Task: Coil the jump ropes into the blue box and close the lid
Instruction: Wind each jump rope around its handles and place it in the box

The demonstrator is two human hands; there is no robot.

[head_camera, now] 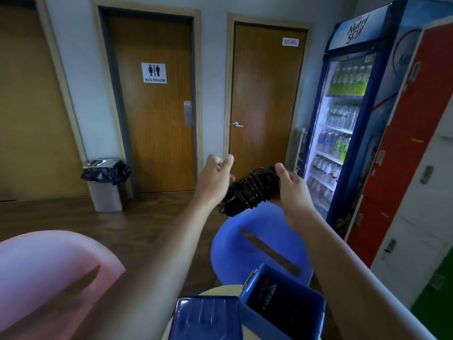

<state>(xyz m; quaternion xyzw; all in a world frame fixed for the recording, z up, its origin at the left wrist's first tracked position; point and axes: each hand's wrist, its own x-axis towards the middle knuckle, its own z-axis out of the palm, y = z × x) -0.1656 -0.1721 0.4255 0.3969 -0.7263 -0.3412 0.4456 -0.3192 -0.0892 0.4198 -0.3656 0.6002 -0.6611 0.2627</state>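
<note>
A black jump rope (pixel 247 190), wound into a tight bundle, is held up in front of me at chest height. My right hand (pixel 291 190) grips the bundle's right end, thumb on top. My left hand (pixel 215 177) is at the bundle's left end with its fingers curled, and what it holds is hidden behind the hand. Below, near the bottom edge, the blue box (pixel 306 322) stands without its lid on a small round table (pixel 220 289), with something dark lying inside. Its blue lid (pixel 206 317) lies flat to the left of the box.
A blue chair (pixel 259 241) stands beyond the table and a pink chair (pixel 51 268) at the lower left. A drinks fridge (pixel 343 123) and red and white lockers (pixel 414 148) line the right side. A lined bin (pixel 106 185) stands by the restroom door (pixel 154 106).
</note>
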